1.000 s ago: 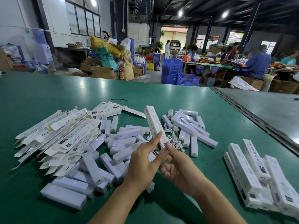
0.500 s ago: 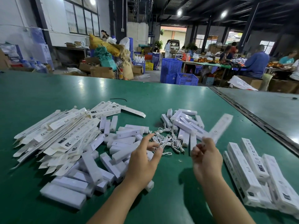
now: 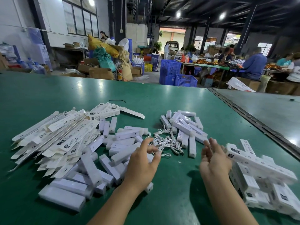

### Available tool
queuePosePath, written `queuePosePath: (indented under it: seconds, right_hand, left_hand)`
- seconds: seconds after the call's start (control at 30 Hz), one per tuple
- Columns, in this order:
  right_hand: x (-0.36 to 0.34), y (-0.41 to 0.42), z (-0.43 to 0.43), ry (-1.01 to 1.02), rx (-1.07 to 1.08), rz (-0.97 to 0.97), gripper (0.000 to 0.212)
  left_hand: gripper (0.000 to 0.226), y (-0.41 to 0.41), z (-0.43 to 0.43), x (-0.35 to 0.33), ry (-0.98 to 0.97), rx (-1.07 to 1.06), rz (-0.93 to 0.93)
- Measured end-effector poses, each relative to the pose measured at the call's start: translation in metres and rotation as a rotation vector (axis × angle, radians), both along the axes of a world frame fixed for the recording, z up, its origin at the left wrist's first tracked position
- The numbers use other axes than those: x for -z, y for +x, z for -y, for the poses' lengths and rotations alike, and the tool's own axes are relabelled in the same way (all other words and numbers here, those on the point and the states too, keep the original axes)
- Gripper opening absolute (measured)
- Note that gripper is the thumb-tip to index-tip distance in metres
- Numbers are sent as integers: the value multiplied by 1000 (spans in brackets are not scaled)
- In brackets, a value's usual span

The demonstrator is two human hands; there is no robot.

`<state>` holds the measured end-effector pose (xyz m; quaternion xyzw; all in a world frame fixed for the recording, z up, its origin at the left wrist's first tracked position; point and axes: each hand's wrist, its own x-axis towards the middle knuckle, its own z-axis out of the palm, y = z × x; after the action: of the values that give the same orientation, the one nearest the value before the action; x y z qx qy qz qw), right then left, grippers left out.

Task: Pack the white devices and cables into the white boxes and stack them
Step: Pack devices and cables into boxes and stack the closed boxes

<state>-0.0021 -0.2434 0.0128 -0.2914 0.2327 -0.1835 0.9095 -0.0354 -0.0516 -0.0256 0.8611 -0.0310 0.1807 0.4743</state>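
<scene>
The left hand (image 3: 142,161) is reaching, fingers loosely spread, toward the tangled white cables (image 3: 164,142) on the bench (image 3: 178,181); the right hand (image 3: 214,159) is hanging open, empty, beside the stacked white boxes (image 3: 259,168) (top one askew). Pinching one plug and lifting slowly is looking wisest.

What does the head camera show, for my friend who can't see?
Two hands over a green table: the left hand touches tangled white cables, the open right hand is beside stacked white boxes, with white devices scattered around.
</scene>
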Motion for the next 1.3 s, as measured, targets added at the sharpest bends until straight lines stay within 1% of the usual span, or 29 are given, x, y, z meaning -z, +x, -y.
queuePosePath:
  seconds: [0.03, 0.1, 0.13, 0.27, 0.33, 0.37, 0.47, 0.57, 0.63, 0.73, 0.87, 0.93, 1.0, 1.03, 1.1, 1.13, 1.17, 1.2, 1.27, 1.3]
  right_hand:
    - [1, 1, -1, 4, -14, -16, 15]
    - [3, 3, -1, -14, -43, -47, 6]
    - [5, 4, 0, -15, -60, -60, 8]
    - [9, 6, 3, 62, -193, -60, 32]
    - [9, 6, 1, 83, -244, -38, 40]
    - [9, 6, 0, 71, -267, -30, 40]
    - [7, 4, -5, -12, -334, -36, 29]
    - [9, 2, -11, -123, -413, -61, 20]
    - [10, 1, -14, -182, -449, -64, 15]
    - [10, -1, -16, -235, -453, -72, 11]
    - [13, 1, -20, -341, -452, -80, 11]
    - [16, 2, -22, -495, -449, -66, 12]
    - [21, 3, -25, -733, -439, -50, 13]
    - [24, 3, -26, -898, -420, -40, 11]
    - [32, 3, -27, -1342, -394, -2, 5]
    - [37, 5, -26, -1570, -411, 23, 7]
    - [42, 8, -25, -1766, -457, 48, 19]
    - [45, 11, -24, -1909, -534, 62, 33]
    - [51, 16, -24, -2075, -692, 45, 53]
    - [54, 19, -25, -2137, -747, 33, 59]
  left_hand:
    - [39, 0, 0, 0, 19, -8, 8]
    - [33, -1, 1, 0, 54, -33, 24]
    - [31, -1, 1, 0, 72, -47, 34]
    - [27, -3, 2, -3, 177, -123, 62]
    - [30, -3, 0, -5, 295, -173, 4]
    - [33, -2, -1, -5, 352, -201, -37]
    - [36, 2, -7, -3, 421, -254, -84]
    - [38, 4, -10, -3, 447, -315, -43]
    - [45, 6, -14, -3, 465, -389, -42]
    - [57, 9, -22, 0, 523, -421, -144]
    - [59, 11, -24, 2, 619, -419, -218]
    - [58, 13, -22, 1, 666, -413, -241]
    - [61, 17, -23, -2, 653, -406, -246]
    - [63, 21, -26, -5, 630, -404, -243]
    - [66, 32, -38, -14, 599, -414, -234]
    - [65, 39, -47, -20, 594, -428, -227]
    - [64, 45, -57, -26, 596, -445, -217]
    - [61, 52, -68, -32, 601, -465, -206]
    - [60, 62, -96, -42, 632, -507, -232]
    - [64, 65, -111, -46, 656, -533, -303]
